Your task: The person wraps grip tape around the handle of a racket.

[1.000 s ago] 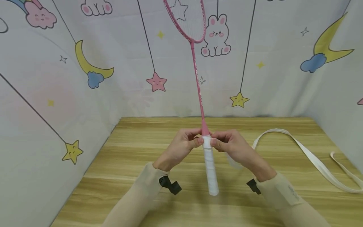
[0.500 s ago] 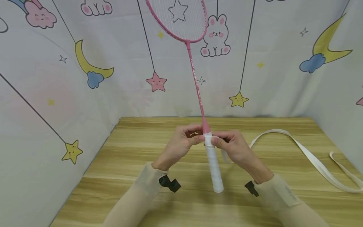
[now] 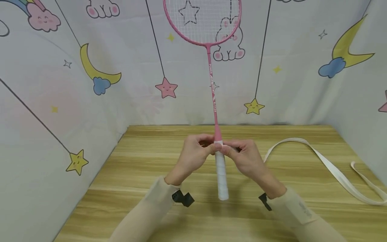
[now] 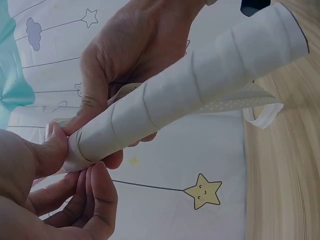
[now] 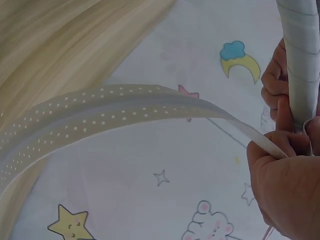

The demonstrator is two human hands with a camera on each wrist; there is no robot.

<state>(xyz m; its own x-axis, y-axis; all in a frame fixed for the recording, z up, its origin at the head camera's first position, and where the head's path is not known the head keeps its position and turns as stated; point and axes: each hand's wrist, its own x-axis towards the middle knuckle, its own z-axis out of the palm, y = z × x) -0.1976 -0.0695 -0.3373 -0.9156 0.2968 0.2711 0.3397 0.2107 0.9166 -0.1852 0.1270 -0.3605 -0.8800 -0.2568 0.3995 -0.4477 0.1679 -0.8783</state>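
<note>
A pink badminton racket stands handle-down above the table, its strung head cut off by the top of the head view. Its handle is wrapped in white grip tape with slanting seams. My left hand pinches the handle's upper end, just below the pink cone. On the other side, my right hand has its thumb against the same spot. A loose, perforated length of grip tape runs into my right hand's fingers in the right wrist view. The fingertips behind the handle are partly hidden in the head view.
The loose tape curves over the right side of the wooden table and past the frame edge. A white cloth printed with stars, moons and rabbits hangs behind and at both sides.
The racket has turned about its length, so its head faces me more squarely. Since half a second ago the handle's lower end has swung left. Both thumbs now meet at the handle's top.
</note>
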